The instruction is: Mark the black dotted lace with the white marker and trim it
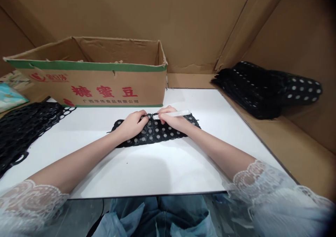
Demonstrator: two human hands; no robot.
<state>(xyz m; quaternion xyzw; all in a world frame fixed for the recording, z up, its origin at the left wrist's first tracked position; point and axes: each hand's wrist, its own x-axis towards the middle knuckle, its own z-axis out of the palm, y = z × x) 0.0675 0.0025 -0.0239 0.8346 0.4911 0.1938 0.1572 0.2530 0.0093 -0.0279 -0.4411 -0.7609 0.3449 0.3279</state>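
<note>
A black strip (pixel 150 138) dotted with pale grey round spots lies flat on the white table. My left hand (pixel 133 124) is closed on its left part, with the thumb and fingers pressed near the far edge. In my right hand (pixel 172 118) is a slim white pen-like tool (pixel 178 113), held in a pinch and pointing left. Its tip is close to the strip's far edge, near my left thumb; whether it touches cannot be made out. My right hand rests over the strip's right part and hides some of it.
Behind my hands stands an open cardboard box (pixel 105 86) with a green rim and red lettering. Black openwork mesh (pixel 28 128) is heaped at the left. More black dotted strips (pixel 262 86) are piled on cardboard at the right. A blue-white packet (pixel 10 97) sits far left.
</note>
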